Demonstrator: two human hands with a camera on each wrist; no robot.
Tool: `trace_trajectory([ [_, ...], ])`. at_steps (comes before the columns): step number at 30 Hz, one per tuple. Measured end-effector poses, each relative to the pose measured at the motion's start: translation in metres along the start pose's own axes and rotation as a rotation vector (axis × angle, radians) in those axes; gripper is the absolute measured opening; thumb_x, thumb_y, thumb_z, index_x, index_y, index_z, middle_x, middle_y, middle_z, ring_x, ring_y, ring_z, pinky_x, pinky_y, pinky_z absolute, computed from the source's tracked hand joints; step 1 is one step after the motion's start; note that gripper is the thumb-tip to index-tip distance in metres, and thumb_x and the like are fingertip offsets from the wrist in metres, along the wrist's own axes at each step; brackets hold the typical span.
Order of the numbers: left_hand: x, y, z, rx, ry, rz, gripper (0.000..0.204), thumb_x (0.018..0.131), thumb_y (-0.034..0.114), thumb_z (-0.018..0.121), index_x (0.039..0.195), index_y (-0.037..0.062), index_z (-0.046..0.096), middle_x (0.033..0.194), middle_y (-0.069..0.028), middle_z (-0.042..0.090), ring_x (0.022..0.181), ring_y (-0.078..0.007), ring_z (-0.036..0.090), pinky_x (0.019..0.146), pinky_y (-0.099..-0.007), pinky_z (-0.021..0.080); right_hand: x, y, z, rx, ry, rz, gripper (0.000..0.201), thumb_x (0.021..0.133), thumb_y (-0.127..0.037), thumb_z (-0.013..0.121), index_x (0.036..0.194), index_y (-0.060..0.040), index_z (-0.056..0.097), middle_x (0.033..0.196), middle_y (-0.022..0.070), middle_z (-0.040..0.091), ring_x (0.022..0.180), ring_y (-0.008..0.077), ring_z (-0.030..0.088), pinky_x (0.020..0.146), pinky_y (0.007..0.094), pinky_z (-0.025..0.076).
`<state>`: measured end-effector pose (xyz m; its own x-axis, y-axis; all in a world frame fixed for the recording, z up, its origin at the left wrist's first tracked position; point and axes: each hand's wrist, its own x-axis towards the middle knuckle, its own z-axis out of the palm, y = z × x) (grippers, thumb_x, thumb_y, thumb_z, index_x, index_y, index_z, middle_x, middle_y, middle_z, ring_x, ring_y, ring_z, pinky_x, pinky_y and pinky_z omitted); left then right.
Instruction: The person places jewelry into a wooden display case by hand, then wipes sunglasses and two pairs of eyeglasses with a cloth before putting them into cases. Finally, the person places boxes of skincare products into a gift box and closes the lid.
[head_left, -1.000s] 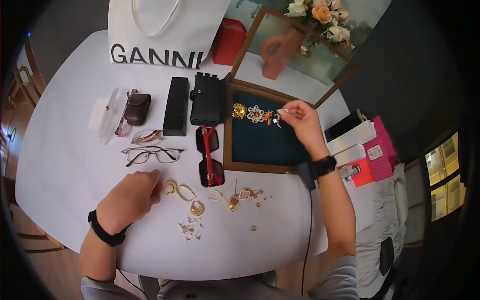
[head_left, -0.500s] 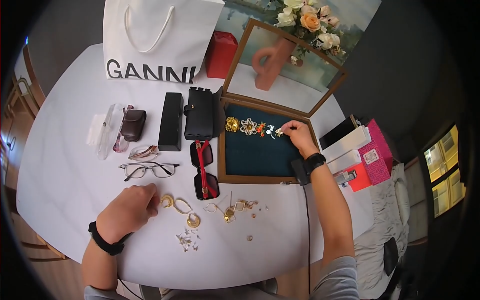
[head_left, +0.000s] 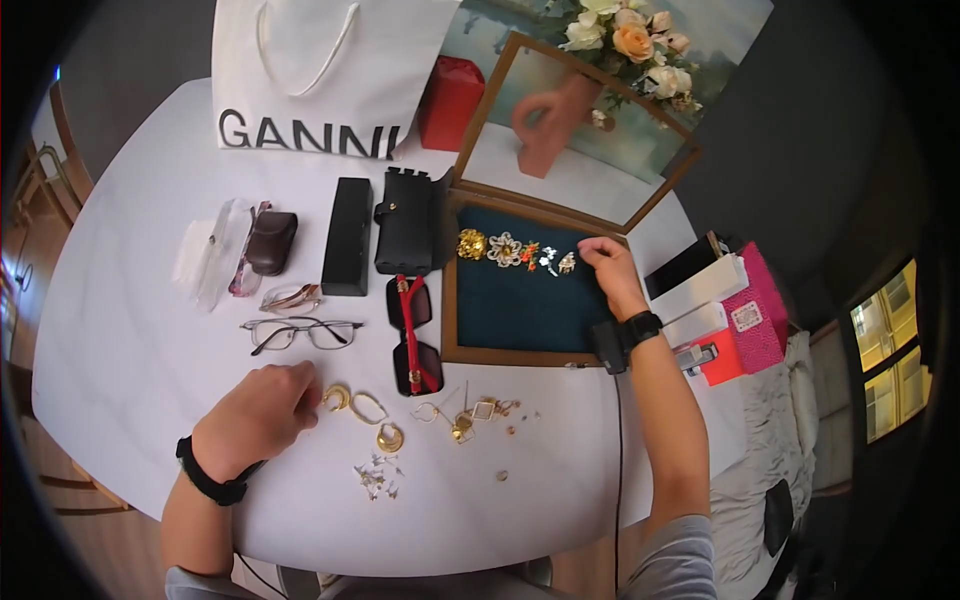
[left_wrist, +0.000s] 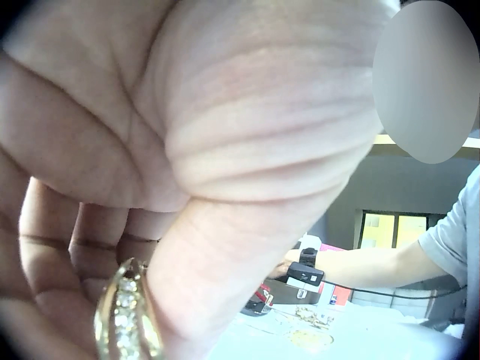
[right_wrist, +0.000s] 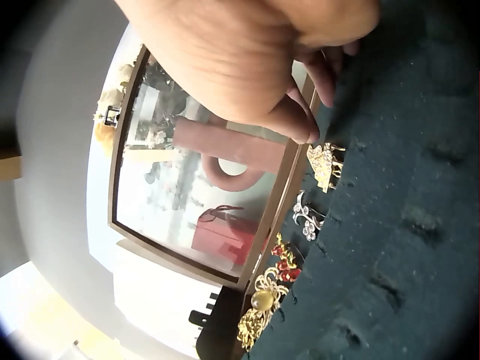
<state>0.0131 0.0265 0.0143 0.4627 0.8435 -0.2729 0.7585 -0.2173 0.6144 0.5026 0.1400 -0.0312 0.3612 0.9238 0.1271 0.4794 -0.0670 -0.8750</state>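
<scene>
A row of brooches lies at the top of a dark green-lined case (head_left: 520,312): a gold one (head_left: 472,243), a flower (head_left: 504,249), an orange-red one (head_left: 529,256), a silver one (head_left: 548,261) and a small gold one (head_left: 567,262). My right hand (head_left: 612,272) hovers just right of the last, fingers loosely bent and holding nothing; in the right wrist view the thumb tip is beside that gold brooch (right_wrist: 322,166). Curled at the table's left, my left hand (head_left: 255,420) holds a gold piece with clear stones (left_wrist: 127,319), seen in the left wrist view.
The case's glass lid (head_left: 570,130) stands raised. Left of the case lie red-and-black sunglasses (head_left: 415,340), black cases (head_left: 346,237) and eyeglasses (head_left: 300,333). Gold hoops (head_left: 390,437) and small studs (head_left: 376,478) lie in front. Boxes (head_left: 745,310) stand at right.
The small gold brooch, earlier held in my right fingers, now lies on the green lining at the row's right end. My right hand has let go and moved slightly right; my left stays put.
</scene>
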Motion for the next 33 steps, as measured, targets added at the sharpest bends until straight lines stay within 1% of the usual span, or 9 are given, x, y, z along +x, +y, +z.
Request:
trace_trajectory([
  [3, 0.001, -0.008, 0.004, 0.018, 0.005, -0.003, 0.016, 0.077, 0.002, 0.072, 0.089, -0.0002, 0.062, 0.081, -0.0157, 0.069, 0.08, -0.0334, 0.067, 0.072, -0.0383, 0.052, -0.009, -0.01, 0.001, -0.137, 0.082, -0.176, 0.009, 0.089, -0.006, 0.068, 0.097, -0.0038, 0.072, 0.095, 0.0023, 0.069, 0.089, 0.012, 0.061, 0.083, 0.0264, 0.048],
  [7, 0.0, -0.01, 0.003, 0.003, 0.01, 0.028, 0.018, 0.077, 0.002, 0.072, 0.091, -0.0002, 0.06, 0.08, -0.0157, 0.069, 0.079, -0.0332, 0.067, 0.071, -0.0382, 0.052, -0.084, -0.101, 0.04, -0.008, -0.245, -0.28, 0.012, 0.092, -0.001, 0.063, 0.103, -0.001, 0.068, 0.096, 0.0034, 0.069, 0.089, 0.0101, 0.061, 0.083, 0.0264, 0.05],
  [8, 0.0, -0.011, 0.004, 0.01, 0.007, 0.006, 0.018, 0.077, 0.002, 0.072, 0.091, -0.0002, 0.06, 0.08, -0.0157, 0.069, 0.079, -0.0332, 0.067, 0.071, -0.0382, 0.052, -0.102, -0.115, 0.053, -0.083, -0.333, -0.486, 0.013, 0.09, 0.001, 0.063, 0.103, -0.0011, 0.067, 0.097, 0.0042, 0.068, 0.09, 0.012, 0.062, 0.082, 0.0274, 0.05],
  [10, 0.001, -0.012, 0.004, -0.024, -0.003, 0.014, 0.018, 0.078, 0.003, 0.071, 0.092, -0.0004, 0.06, 0.08, -0.0158, 0.069, 0.078, -0.0334, 0.067, 0.07, -0.0381, 0.051, -0.138, -0.146, 0.078, -0.195, -0.491, -0.73, 0.015, 0.084, 0.0, 0.066, 0.098, -0.0047, 0.065, 0.101, 0.0081, 0.065, 0.1, 0.0266, 0.063, 0.094, 0.0372, 0.044],
  [13, 0.001, -0.011, 0.0, -0.031, -0.025, 0.023, 0.017, 0.08, 0.002, 0.07, 0.092, -0.0007, 0.059, 0.079, -0.0145, 0.068, 0.072, -0.0295, 0.066, 0.067, -0.0365, 0.051, -0.173, -0.16, 0.117, -0.346, -0.622, -1.061, 0.017, 0.082, -0.007, 0.069, 0.098, -0.0063, 0.064, 0.101, 0.0059, 0.063, 0.102, 0.0251, 0.06, 0.098, 0.0419, 0.038],
  [16, 0.002, -0.015, -0.009, -0.139, -0.081, 0.046, 0.013, 0.082, 0.001, 0.066, 0.092, -0.0002, 0.059, 0.075, -0.0114, 0.067, 0.065, -0.0228, 0.064, 0.062, -0.034, 0.05, -0.194, -0.16, 0.148, -0.4, -0.683, -1.139, 0.019, 0.082, -0.012, 0.073, 0.098, -0.0051, 0.065, 0.097, 0.0056, 0.061, 0.097, 0.025, 0.058, 0.097, 0.0412, 0.038],
  [24, 0.009, -0.015, -0.022, -0.395, -0.006, 0.092, 0.006, 0.091, -0.001, 0.056, 0.096, 0.0001, 0.059, 0.073, -0.0033, 0.062, 0.066, -0.0125, 0.06, 0.061, -0.0296, 0.05, -0.203, -0.155, 0.165, -0.732, -0.758, -1.038, 0.023, 0.082, -0.018, 0.075, 0.095, -0.0017, 0.064, 0.082, 0.0076, 0.063, 0.091, 0.0234, 0.059, 0.089, 0.0375, 0.039],
  [30, 0.015, -0.015, -0.017, -0.648, 0.245, 0.224, 0.005, 0.095, -0.002, 0.06, 0.099, 0.0011, 0.06, 0.089, -0.0001, 0.063, 0.084, -0.0092, 0.061, 0.078, -0.0254, 0.049, -0.2, -0.153, 0.162, -0.522, -0.663, -0.974, 0.015, 0.085, -0.012, 0.07, 0.088, -0.0019, 0.06, 0.078, 0.0098, 0.063, 0.081, 0.0269, 0.062, 0.081, 0.0384, 0.045],
  [33, 0.02, -0.018, -0.015, -0.72, 0.363, 0.24, 0.004, 0.096, 0.001, 0.062, 0.099, 0.003, 0.06, 0.095, 0.001, 0.061, 0.09, -0.0083, 0.06, 0.08, -0.0243, 0.048, -0.196, -0.159, 0.138, -0.104, -0.679, -0.793, 0.01, 0.088, -0.008, 0.066, 0.095, -0.0034, 0.06, 0.082, 0.0124, 0.065, 0.078, 0.0317, 0.065, 0.074, 0.0418, 0.05],
])
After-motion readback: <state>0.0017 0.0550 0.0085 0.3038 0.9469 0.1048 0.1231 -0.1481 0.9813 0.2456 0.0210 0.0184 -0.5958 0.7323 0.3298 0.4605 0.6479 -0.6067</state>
